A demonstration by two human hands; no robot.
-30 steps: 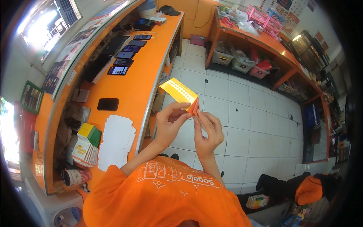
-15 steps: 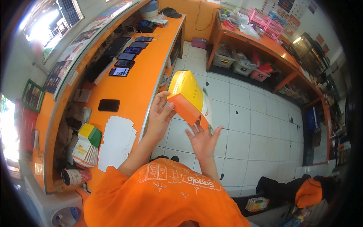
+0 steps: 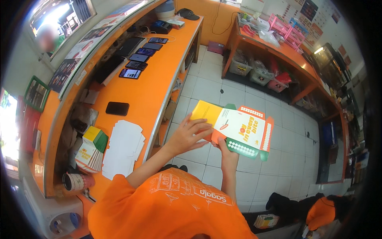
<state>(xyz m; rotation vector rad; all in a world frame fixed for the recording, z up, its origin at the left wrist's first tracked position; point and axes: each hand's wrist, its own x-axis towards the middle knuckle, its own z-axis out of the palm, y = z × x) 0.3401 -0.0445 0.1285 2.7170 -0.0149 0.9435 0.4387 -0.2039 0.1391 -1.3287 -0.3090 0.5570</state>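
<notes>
A partly folded cardboard food box (image 3: 242, 129) is held in the air in front of me, above the tiled floor and right of the orange counter. It is white, yellow, orange and green, and its printed white lid panel with flaps lies opened out to the right. My left hand (image 3: 191, 134) grips the yellow end, fingers laid across its near side. My right hand (image 3: 227, 151) pinches the near orange corner, thumb on top; its other fingers are mostly hidden under the card. On the counter at the left are white flat box blanks (image 3: 123, 149) and a stack of folded boxes (image 3: 90, 149).
The orange counter (image 3: 149, 91) runs along my left, with several phones (image 3: 137, 65) and one dark phone (image 3: 117, 108) on it. A patterned cup (image 3: 77, 182) stands near its lower end. Across the tiled floor (image 3: 278, 135) is a second counter (image 3: 274, 47) with plastic bins below.
The box has turned and moved right and down, its printed lid panel now facing up. My left hand has shifted over its side, and my right hand has gone from spread fingers to gripping its corner.
</notes>
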